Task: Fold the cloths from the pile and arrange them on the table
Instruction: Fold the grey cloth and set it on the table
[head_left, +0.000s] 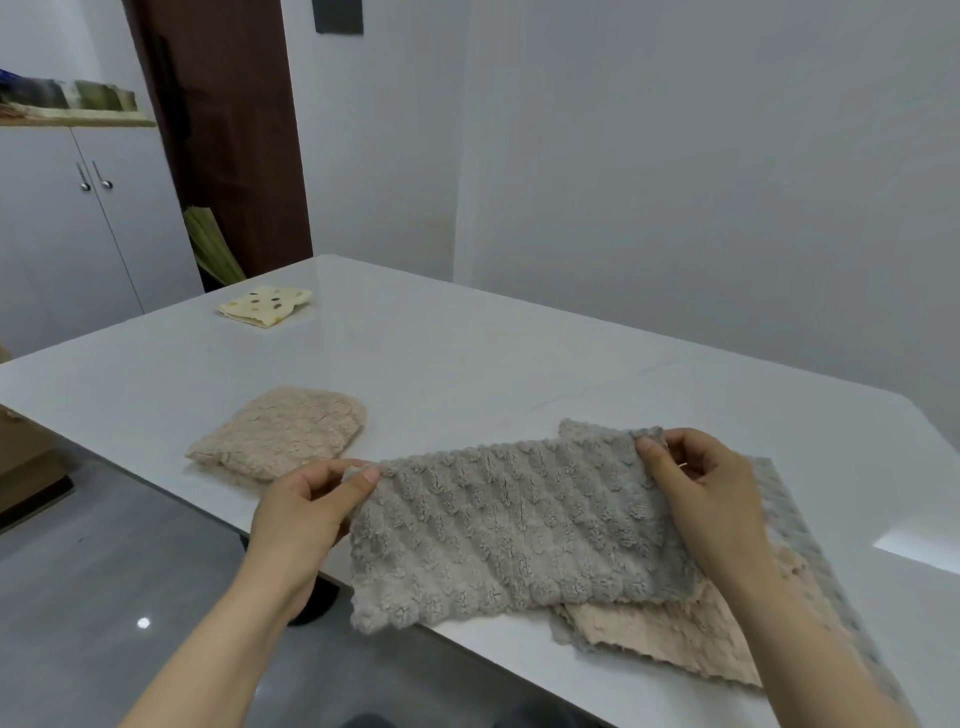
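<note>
A fluffy grey cloth (509, 525) is stretched between both hands above the near edge of the white table (467, 364). My left hand (304, 514) pinches its upper left corner. Its upper right corner is pinched by my right hand (696, 493). The cloth hangs folded, its lower edge draped over the pile (675, 634) beneath, where a beige cloth and another grey cloth lie flat. A folded beige fluffy cloth (280, 431) lies on the table to the left. Far back on the left sits a folded yellow spotted cloth (266, 305).
White walls close in behind and to the right of the table. A white cabinet (78, 223) with two handles and a brown door (228, 135) stand at the left. Grey floor (104, 571) lies below the table's near left edge.
</note>
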